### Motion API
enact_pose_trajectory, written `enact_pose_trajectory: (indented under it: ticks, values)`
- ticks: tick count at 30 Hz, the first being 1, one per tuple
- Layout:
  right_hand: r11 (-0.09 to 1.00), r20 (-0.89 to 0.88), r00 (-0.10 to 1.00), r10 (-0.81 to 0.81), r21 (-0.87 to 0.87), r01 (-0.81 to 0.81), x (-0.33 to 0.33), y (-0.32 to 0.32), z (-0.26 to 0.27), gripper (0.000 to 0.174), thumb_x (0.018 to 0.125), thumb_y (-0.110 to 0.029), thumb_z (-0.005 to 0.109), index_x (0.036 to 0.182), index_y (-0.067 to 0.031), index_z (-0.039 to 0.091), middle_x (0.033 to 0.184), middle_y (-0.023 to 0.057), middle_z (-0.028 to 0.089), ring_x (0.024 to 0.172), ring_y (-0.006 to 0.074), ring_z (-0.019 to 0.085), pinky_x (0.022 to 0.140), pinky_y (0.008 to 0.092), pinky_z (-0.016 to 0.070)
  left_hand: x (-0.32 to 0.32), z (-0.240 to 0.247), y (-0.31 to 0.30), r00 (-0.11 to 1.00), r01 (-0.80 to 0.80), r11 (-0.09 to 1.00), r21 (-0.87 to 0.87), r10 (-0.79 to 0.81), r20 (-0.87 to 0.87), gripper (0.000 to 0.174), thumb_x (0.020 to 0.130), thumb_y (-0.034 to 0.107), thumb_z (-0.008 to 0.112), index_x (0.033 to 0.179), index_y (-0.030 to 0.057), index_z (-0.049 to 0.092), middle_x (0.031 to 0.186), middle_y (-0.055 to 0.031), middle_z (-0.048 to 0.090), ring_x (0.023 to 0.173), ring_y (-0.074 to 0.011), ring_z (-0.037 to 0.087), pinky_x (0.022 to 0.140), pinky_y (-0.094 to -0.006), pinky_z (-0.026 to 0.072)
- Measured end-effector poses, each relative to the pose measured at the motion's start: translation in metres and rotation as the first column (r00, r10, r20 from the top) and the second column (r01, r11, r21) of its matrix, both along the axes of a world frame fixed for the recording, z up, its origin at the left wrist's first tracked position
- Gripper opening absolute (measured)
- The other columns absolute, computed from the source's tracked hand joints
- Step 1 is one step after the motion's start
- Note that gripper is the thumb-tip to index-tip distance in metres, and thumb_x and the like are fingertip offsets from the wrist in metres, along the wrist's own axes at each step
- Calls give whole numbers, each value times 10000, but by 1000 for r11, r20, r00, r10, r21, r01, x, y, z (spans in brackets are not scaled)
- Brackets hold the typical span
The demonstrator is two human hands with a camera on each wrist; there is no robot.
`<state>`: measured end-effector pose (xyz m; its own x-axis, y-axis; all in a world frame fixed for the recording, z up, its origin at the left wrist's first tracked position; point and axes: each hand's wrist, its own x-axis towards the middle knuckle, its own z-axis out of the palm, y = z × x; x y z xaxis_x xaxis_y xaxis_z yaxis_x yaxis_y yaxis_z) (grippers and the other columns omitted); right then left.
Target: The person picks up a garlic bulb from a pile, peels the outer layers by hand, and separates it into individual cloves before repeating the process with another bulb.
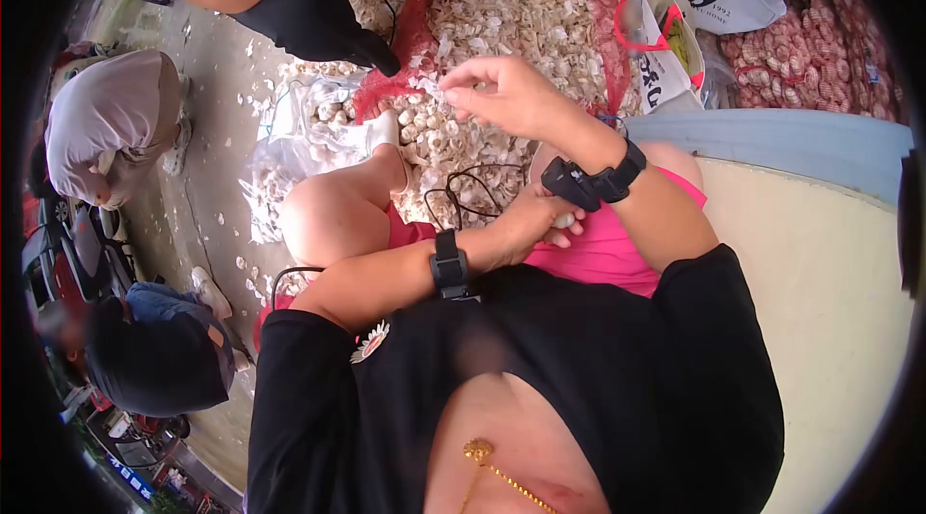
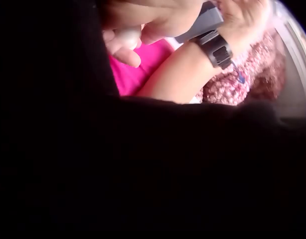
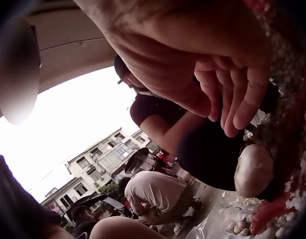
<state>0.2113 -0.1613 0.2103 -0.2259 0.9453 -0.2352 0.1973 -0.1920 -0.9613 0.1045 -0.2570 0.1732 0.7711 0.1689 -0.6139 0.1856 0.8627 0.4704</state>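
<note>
Left hand point(image 1: 529, 221) sits low by the lap, fingers curled round a white piece of garlic point(image 1: 562, 220). Right hand point(image 1: 502, 94) hangs above and ahead of it, over the garlic pile point(image 1: 540, 3), fingertips drawn together, possibly pinching a scrap of skin; I cannot tell.

Concrete ground point(image 1: 207, 56): garlic heap point(image 1: 521, 3) on red mesh point(image 1: 417, 17), scattered husks point(image 1: 256, 104).
</note>
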Motion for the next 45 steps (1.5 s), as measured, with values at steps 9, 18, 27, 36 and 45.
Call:
enact_pose_trajectory:
  ticks: [9, 18, 27, 36, 45]
  values:
    - [979, 716, 687, -124, 199, -30, 53, 51, -61, 213, 848, -176, 619, 1016, -74, 701, 982, 147, 714, 890, 308, 687, 807, 405, 534, -34, 45, 44, 952, 283, 894, 348, -306, 11, 154, 949, 102, 538, 1086, 46, 581, 864, 9, 583, 733, -77, 582, 586, -221, 482]
    - [968, 659, 723, 210, -37, -247, -12, 118, -255, 287, 860, -53, 521, 1089, -92, 688, 1065, 192, 674, 1019, 348, 636, 887, 419, 493, -70, 64, 122, 993, -2, 811, 585, 73, -97, 223, 1039, 153, 388, 1056, 42, 581, 624, 13, 531, 535, -54, 510, 532, -213, 416]
    - [975, 792, 570, 220, -181, -125, -27, 116, -312, 438, 858, -20, 485, 1269, -159, 547, 1290, 225, 535, 1157, 387, 563, 965, 458, 458, -73, 62, 115, 985, -146, 842, 519, 174, -5, 128, 1003, 95, 493, 1073, 23, 572, 704, 26, 499, 607, -49, 478, 559, -229, 414]
    - [966, 877, 408, 253, -248, -66, -4, 99, -286, 270, 830, -188, 591, 1035, -56, 707, 1177, 217, 631, 1010, 405, 642, 847, 482, 528, -64, 46, 118, 986, -79, 747, 660, 158, -61, 135, 994, 118, 519, 1036, 4, 578, 675, 3, 535, 548, -65, 515, 527, -242, 444]
    - [906, -230, 960, -158, -419, 49, 74, 108, -112, 377, 879, -108, 644, 1235, -17, 560, 1119, 118, 636, 928, 212, 675, 777, 324, 585, -56, 41, 161, 889, -268, 580, 769, 457, -35, 216, 951, 150, 608, 1115, 19, 559, 823, -24, 569, 555, -74, 544, 479, -220, 453]
